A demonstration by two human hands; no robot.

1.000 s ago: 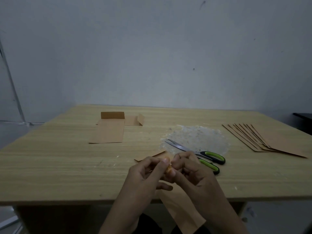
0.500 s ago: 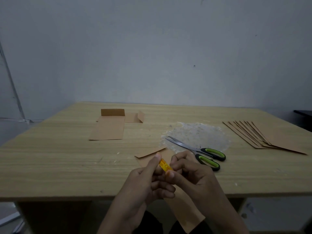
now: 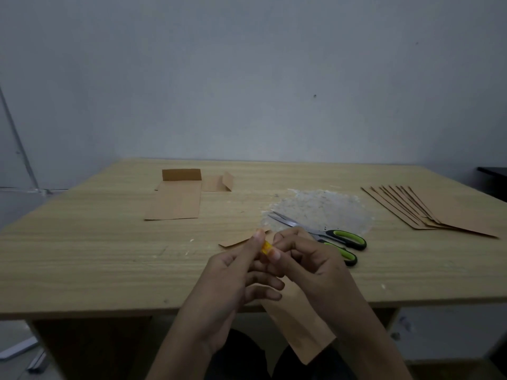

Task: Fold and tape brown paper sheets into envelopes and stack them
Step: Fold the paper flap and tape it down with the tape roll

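The pale wood-grain table (image 3: 82,270) carries a fanned stack of flat brown paper sheets (image 3: 452,212) at far right. A long, creased brown paper sheet (image 3: 299,325) overhangs the near edge beneath the hands. The left hand (image 3: 227,283) and right hand (image 3: 310,264) pinch a small glossy yellow tape strip (image 3: 265,247) between their fingertips, unchanged from half a second ago.

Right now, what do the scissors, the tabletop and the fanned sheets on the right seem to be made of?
Scissors: shiny grey blades, apparently bare metal; black and green handles, probably plastic.
Tabletop: matte, with printed-looking wood grain, possibly laminate rather than solid wood.
Fanned sheets: thin matte brown paper, kraft-like, lying flat with sharp edges.
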